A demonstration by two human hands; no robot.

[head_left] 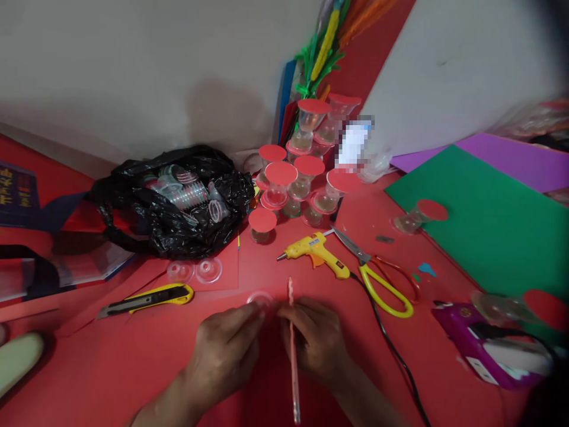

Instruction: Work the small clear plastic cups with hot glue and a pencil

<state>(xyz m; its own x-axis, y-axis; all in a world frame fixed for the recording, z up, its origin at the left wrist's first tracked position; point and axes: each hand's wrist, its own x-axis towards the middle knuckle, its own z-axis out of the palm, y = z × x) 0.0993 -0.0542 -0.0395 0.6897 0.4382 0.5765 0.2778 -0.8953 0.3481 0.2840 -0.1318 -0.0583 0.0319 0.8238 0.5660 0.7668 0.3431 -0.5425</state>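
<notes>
pencil (294,367) is gripped in the right hand (317,338), with its near end directed toward the camera. a clear plastic piece (259,298) is pinched by the left hand (224,350) over the red tabletop (115,367); whether the two touch cannot be told. beyond, a yellow glue gun (317,252) is placed beside scissors (365,258). red-topped cups (300,187) are stacked near a black bag (169,237).

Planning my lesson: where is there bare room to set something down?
Bare red tabletop lies between utility knife and left hand, and between right hand and black cord. Crowded: behind the glue gun, among red-topped plastic cups.
</notes>
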